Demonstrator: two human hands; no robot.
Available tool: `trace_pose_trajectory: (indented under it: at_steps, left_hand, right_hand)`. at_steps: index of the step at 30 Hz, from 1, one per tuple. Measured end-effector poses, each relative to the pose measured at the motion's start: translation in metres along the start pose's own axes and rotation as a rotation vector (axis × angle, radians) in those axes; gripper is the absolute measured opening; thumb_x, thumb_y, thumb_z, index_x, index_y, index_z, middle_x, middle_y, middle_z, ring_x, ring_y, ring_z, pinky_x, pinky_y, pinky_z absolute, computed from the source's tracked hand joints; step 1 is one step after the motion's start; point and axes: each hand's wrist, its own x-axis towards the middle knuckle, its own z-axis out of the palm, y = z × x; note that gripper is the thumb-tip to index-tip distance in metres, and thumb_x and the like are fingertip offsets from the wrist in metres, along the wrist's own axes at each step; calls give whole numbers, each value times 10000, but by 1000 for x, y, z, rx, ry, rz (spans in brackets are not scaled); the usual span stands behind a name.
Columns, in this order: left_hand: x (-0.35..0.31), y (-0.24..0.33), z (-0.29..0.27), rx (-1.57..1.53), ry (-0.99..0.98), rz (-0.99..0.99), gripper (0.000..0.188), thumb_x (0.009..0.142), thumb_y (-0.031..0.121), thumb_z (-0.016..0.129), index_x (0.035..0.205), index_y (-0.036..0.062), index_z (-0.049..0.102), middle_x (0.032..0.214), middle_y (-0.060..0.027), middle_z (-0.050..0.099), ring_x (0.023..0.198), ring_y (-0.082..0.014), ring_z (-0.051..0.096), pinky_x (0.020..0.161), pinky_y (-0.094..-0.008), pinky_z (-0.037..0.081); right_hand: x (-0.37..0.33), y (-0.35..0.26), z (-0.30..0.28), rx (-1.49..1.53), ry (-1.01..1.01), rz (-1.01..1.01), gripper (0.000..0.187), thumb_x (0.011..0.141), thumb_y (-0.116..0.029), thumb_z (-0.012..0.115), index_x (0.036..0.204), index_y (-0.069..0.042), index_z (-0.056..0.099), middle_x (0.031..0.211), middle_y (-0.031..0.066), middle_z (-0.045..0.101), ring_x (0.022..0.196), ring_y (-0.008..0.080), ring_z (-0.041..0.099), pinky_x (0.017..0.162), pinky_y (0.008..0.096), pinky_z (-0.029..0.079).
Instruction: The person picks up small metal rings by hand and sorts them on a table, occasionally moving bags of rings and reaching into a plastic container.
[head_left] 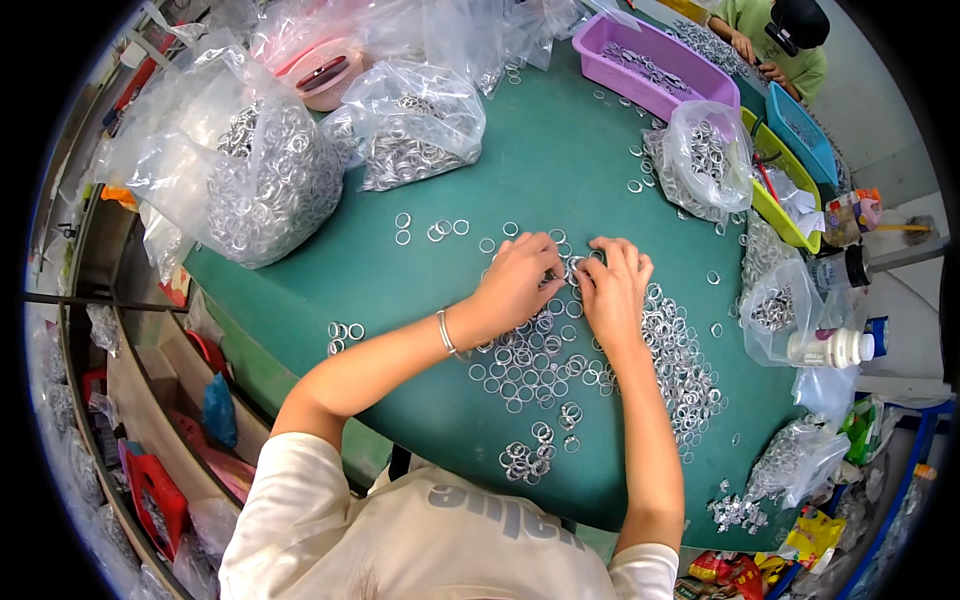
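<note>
Many small silver metal rings [520, 365] lie spread in a flat layer on the green table [400, 290]. At the far edge of this layer both my hands work close together. My left hand [518, 280], with a silver bangle [446, 332] at its wrist, has its fingers curled down and closed; what is in them is hidden. My right hand [615, 292] is bent with thumb and forefinger around a metal ring [597, 256]. More rings [574, 266] lie between the two hands. Beside my right forearm is a denser heap of rings [680, 370].
Clear bags of rings [275, 190] [420, 140] stand at the far left. A purple basket [655, 75], a lime tray [775, 180] and a blue basket [803, 135] line the far right. A white bottle [838, 348] lies at right. Another person [775, 40] works beyond.
</note>
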Motion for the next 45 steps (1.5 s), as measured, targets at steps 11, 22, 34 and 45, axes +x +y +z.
trace_pose_trajectory:
  at_steps: [11, 22, 34, 45]
  left_hand:
    - [3, -7, 14, 210, -107, 235, 91, 802, 69, 657, 887, 44, 636, 927, -87, 551, 935, -248, 529, 778, -357, 369]
    - [2, 13, -3, -104, -75, 11, 74, 805, 23, 635, 877, 24, 616, 904, -101, 572, 857, -265, 577, 723, -377, 433]
    - [-109, 70, -4, -368, -627, 45, 87, 865, 86, 581, 915, 15, 578, 873, -139, 568, 801, -348, 608, 692, -441, 507]
    - [-110, 72, -15, -217, -568, 131, 347, 825, 98, 657, 1146, 15, 555, 1129, -132, 523, 998, -304, 557, 833, -384, 493]
  right_hand:
    - [-74, -37, -95, 405, -486, 117, 129, 718, -12, 720, 816, -38, 640, 957, 94, 637, 925, 278, 592, 835, 380, 455]
    - [-18, -19, -42, 199, -49, 93, 121, 756, -20, 673, 870, -7, 637, 936, 115, 588, 907, 298, 544, 802, 401, 424]
    - [-55, -32, -88, 390, -293, 156, 75, 832, -49, 619, 859, -5, 565, 874, 124, 587, 868, 322, 552, 812, 400, 405]
    - [-71, -36, -88, 265, -283, 232, 147, 809, -76, 670, 930, -7, 623, 849, 138, 616, 825, 339, 573, 773, 421, 437]
